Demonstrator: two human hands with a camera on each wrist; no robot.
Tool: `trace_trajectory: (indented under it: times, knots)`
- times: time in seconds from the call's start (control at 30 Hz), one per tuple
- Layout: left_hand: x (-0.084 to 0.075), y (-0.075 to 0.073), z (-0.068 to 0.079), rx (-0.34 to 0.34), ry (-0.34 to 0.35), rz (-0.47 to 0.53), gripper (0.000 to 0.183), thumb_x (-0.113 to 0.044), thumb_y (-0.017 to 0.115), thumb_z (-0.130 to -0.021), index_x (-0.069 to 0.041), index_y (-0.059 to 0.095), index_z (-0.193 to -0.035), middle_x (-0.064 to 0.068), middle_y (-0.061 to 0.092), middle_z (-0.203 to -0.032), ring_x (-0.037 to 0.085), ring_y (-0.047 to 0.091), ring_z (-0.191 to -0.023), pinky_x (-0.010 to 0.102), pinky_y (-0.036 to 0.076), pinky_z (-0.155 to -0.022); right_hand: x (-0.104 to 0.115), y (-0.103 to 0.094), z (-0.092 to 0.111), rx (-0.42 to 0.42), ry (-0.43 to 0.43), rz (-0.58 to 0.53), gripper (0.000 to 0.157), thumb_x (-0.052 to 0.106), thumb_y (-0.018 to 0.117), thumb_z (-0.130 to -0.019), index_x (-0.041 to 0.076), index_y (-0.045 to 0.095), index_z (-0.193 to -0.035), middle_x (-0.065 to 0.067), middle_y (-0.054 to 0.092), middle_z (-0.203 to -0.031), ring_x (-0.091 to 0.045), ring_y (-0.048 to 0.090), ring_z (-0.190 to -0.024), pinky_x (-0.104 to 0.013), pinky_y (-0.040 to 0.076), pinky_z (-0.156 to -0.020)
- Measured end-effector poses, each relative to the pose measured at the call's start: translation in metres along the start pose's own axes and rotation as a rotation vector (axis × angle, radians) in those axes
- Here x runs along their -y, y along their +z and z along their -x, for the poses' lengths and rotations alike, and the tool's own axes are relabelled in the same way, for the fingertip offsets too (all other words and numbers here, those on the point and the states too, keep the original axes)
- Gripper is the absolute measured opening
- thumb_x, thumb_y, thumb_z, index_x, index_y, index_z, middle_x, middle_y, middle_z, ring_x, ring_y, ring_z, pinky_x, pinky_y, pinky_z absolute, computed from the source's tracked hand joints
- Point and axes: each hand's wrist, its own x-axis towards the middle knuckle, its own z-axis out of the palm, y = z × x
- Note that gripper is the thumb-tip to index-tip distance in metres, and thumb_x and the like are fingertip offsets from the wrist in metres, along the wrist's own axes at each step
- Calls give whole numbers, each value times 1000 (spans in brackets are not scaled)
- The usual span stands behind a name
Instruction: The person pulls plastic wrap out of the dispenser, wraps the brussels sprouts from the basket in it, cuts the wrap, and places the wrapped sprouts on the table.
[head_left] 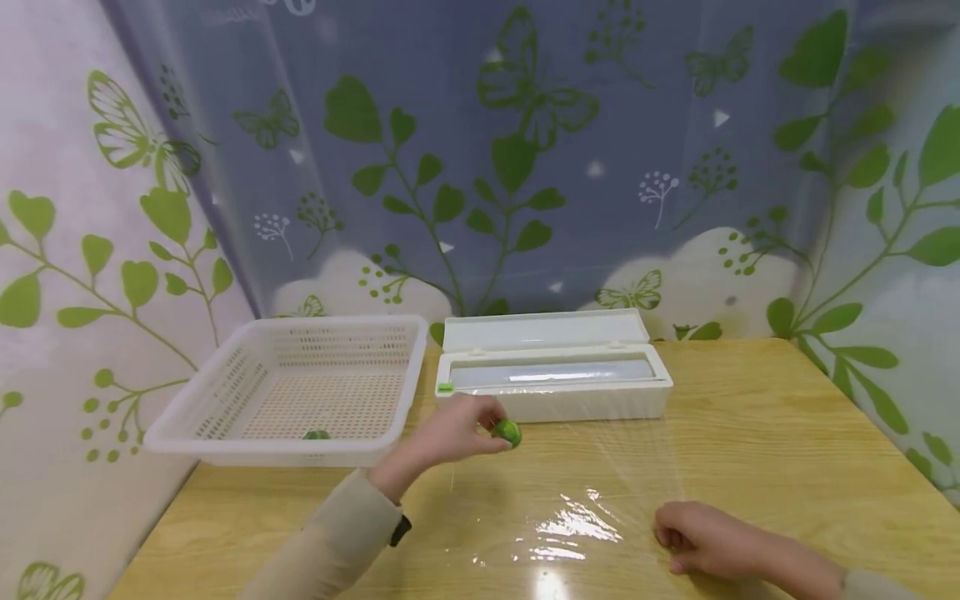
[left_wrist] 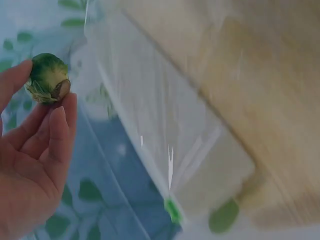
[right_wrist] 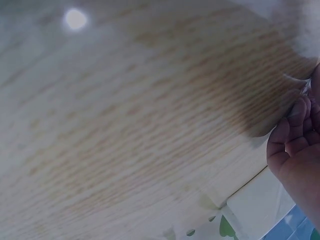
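Observation:
My left hand (head_left: pixel 461 429) pinches a small Brussels sprout (left_wrist: pixel 48 79) between thumb and fingertips, above the table in front of the white dispenser box. The sprout's cut stem shows in the left wrist view. Clear plastic wrap (head_left: pixel 577 525) stretches from the box over the table toward me, shiny with reflections. At the front right, my right hand (head_left: pixel 708 537) grips the edge of the wrap with curled fingers, and the film bunches at the fingertips in the right wrist view. The wrap dispenser (head_left: pixel 555 404) stands with its lid raised and a roll inside.
A white perforated basket (head_left: pixel 281 446) sits at the back left, with a green sprout (head_left: pixel 317 435) seen inside near its front wall. A small green slider (head_left: pixel 446 387) is on the dispenser's left front edge. Patterned curtains (head_left: pixel 525 167) stand behind the wooden table (head_left: pixel 765 433).

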Motion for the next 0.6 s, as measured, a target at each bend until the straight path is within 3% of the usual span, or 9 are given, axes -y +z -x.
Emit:
trace_trajectory:
  times: [0.13, 0.27, 0.6]
  knots:
    - [-18, 26, -6, 125, 13, -66, 18, -19, 71, -74, -8, 62, -84, -7, 60, -75, 1, 54, -69, 15, 44, -64, 0, 2, -1, 11, 23, -15, 25, 18, 70, -73, 16, 45, -79, 16, 39, -71, 3, 37, -62, -17, 35, -50]
    - [-29, 47, -10, 210, 34, -185, 15, -20, 71, -74, -11, 61, -81, -10, 56, -72, 0, 50, -65, 12, 41, -60, 0, 1, -1, 29, 63, -42, 24, 20, 69, -74, 15, 46, -79, 16, 40, -72, 2, 38, -62, -17, 36, -51]
    - [-36, 77, -18, 300, 77, -305, 16, -21, 69, -75, -10, 59, -80, -10, 50, -66, 0, 44, -58, 10, 36, -53, 0, 0, -1, 37, 57, -46, 24, 18, 69, -75, 15, 46, -79, 16, 39, -72, 2, 38, -62, -17, 36, -50]
